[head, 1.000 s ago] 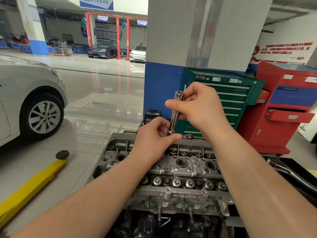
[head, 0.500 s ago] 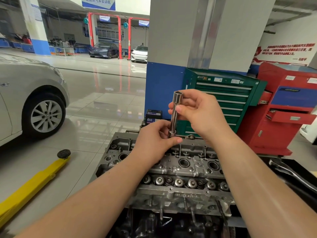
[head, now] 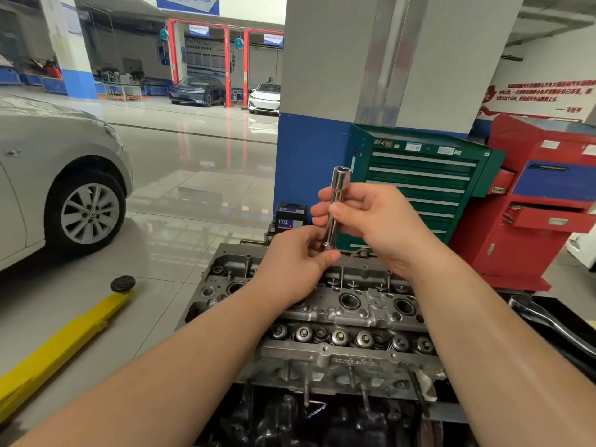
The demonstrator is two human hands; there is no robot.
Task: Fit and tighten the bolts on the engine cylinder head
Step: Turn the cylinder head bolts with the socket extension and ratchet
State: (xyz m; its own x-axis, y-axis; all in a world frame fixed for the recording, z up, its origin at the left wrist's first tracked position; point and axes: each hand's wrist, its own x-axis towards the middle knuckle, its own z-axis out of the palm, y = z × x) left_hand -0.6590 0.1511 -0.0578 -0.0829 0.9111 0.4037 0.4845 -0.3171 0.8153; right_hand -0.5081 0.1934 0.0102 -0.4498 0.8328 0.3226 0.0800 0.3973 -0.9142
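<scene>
A long chrome socket (head: 337, 201) stands nearly upright in the air above the far edge of the bare metal cylinder head (head: 348, 317). My right hand (head: 377, 221) grips its middle between thumb and fingers. My left hand (head: 296, 262) pinches its lower end; whatever sits at that end is hidden by my fingers. The head shows spark plug wells along its middle and a row of valve springs nearer me.
A green tool cabinet (head: 419, 188) and a red one (head: 541, 208) stand behind the engine. A ratchet handle (head: 548, 324) lies at the right. A yellow lift arm (head: 64, 343) crosses the floor at left, near a silver car (head: 58, 182). A small battery (head: 290, 217) sits behind the head.
Both hands with the socket have sunk slightly in the view and my right hand's fingers have shifted on the socket. The socket stays upright between the hands.
</scene>
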